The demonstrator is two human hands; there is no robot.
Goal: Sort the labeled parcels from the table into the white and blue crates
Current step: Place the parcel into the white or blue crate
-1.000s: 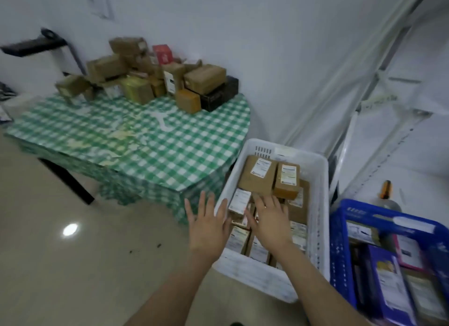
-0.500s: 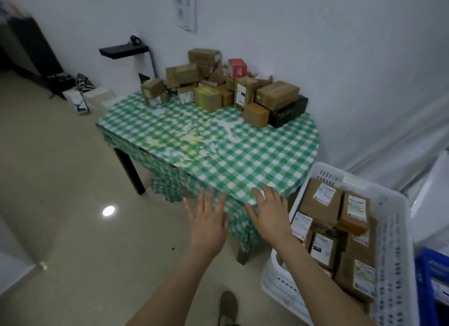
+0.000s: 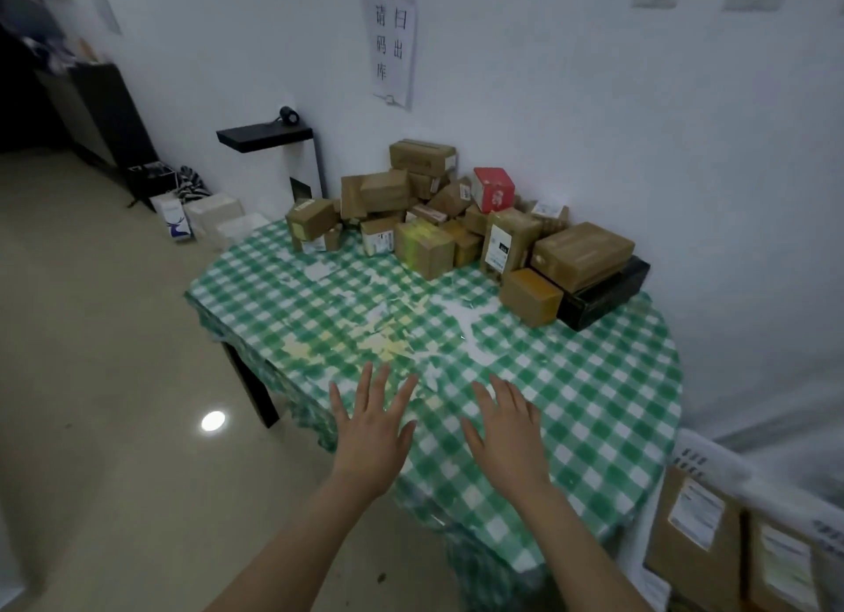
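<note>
A pile of brown cardboard parcels (image 3: 424, 241) sits at the back of the table (image 3: 593, 383) with the green checked cloth, against the wall. Among them are a red box (image 3: 493, 189), a small orange-brown box (image 3: 530, 296) and a black box (image 3: 603, 296). My left hand (image 3: 372, 429) and my right hand (image 3: 507, 429) hover over the table's near edge, fingers spread, holding nothing. The white crate (image 3: 698, 456) shows at the lower right with labeled parcels (image 3: 694, 529) inside. The blue crate is out of view.
A small black-topped stand (image 3: 269, 155) is left of the table by the wall. White boxes (image 3: 214, 214) lie on the floor beside it. A paper notice (image 3: 392, 41) hangs on the wall. Open floor lies to the left.
The view has swung from the white crate to the table. Both hands have moved from over the crate's parcels to the table's near edge, still spread and holding nothing.
</note>
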